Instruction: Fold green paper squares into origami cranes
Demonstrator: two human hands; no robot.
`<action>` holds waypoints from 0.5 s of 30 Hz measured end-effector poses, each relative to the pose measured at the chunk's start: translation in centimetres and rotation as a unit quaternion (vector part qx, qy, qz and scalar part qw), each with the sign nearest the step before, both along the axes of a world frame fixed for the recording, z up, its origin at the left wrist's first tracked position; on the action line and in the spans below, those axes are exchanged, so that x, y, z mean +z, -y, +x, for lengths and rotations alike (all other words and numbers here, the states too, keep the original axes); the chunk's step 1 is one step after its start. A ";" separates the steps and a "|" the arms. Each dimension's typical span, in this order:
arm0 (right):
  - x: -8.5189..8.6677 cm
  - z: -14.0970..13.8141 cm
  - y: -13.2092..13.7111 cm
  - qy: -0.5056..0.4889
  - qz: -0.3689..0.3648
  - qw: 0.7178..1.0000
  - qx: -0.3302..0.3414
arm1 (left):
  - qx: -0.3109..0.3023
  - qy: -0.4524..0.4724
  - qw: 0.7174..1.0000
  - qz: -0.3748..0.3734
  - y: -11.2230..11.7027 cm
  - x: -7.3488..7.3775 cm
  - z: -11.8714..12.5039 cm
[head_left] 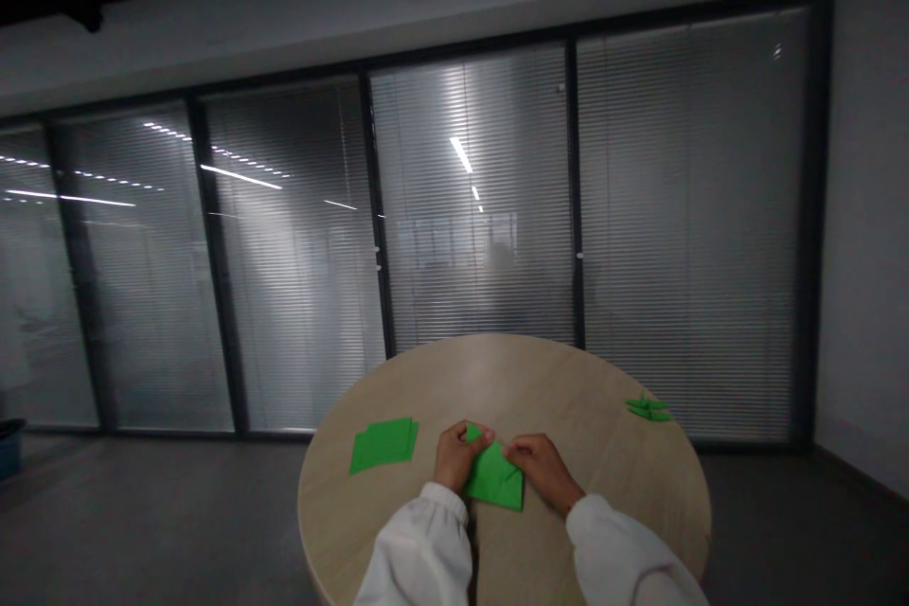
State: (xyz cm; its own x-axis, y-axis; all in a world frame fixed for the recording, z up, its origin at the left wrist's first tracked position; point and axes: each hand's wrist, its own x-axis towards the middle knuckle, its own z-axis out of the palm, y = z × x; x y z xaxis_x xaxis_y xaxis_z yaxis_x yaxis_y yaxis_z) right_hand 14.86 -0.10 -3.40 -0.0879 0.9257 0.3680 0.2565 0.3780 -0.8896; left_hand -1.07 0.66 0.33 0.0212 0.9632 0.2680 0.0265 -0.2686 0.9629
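Observation:
A green sheet of paper [495, 481] lies on the round wooden table between my two hands, with crease lines or a folded part near its right side. My left hand [458, 454] grips its upper left edge, thumb and fingers closed on the paper. At the upper right corner, my right hand [541, 466] pinches the same sheet. The fingertips cover parts of both upper corners. To the left of my hands rests a small stack of green paper sheets [387, 442], partly overlapping.
Folded green paper pieces [648, 408] sit near the right rim of the round table [497, 360]. Behind it stand glass partitions with blinds [483, 208]. A blue bin-like container [9, 450] is on the floor at far left.

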 end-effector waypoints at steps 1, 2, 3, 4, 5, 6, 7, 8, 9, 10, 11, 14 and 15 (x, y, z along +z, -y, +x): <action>-0.1 0.0 -0.1 -0.002 -0.003 1.000 0.000 | 0.002 -0.003 1.000 -0.001 -0.1 -0.1 0.0; -0.2 0.0 -0.1 -0.006 -0.006 1.000 0.002 | 0.005 -0.005 1.000 -0.001 -0.2 -0.1 -0.1; -0.3 0.1 -0.2 -0.014 -0.013 1.000 0.004 | 0.012 -0.006 1.000 0.000 -0.2 -0.1 -0.2; -0.4 0.1 -0.4 -0.023 -0.022 0.999 0.006 | 0.020 -0.005 1.000 0.003 -0.3 -0.1 -0.3; -0.5 0.1 -0.5 -0.032 -0.029 0.999 0.005 | 0.029 -0.003 1.000 0.007 -0.3 -0.1 -0.4; -0.6 0.2 -0.6 -0.040 -0.033 0.999 0.002 | 0.037 0.001 0.999 0.010 -0.4 -0.1 -0.5; -0.7 0.3 -0.6 -0.045 -0.033 0.998 -0.002 | 0.042 0.006 0.999 0.010 -0.4 -0.1 -0.5; -0.8 0.3 -0.7 -0.046 -0.029 0.998 -0.007 | 0.044 0.011 0.999 0.010 -0.4 -0.1 -0.6; -0.8 0.4 -0.7 -0.044 -0.025 0.999 -0.013 | 0.043 0.017 0.999 0.008 -0.5 -0.1 -0.6; -0.8 0.4 -0.7 -0.039 -0.021 0.999 -0.020 | 0.039 0.021 0.999 0.004 -0.5 -0.2 -0.5; -0.7 0.5 -0.7 -0.034 -0.020 0.999 -0.027 | 0.036 0.026 0.999 0.000 -0.5 -0.3 -0.5; -0.5 0.5 -0.6 -0.027 -0.022 0.998 -0.049 | 0.037 0.039 0.998 -0.010 -0.7 -0.5 -0.3; -0.4 0.6 -0.6 -0.029 -0.019 0.998 -0.057 | 0.043 0.039 0.998 -0.011 -0.7 -0.5 -0.3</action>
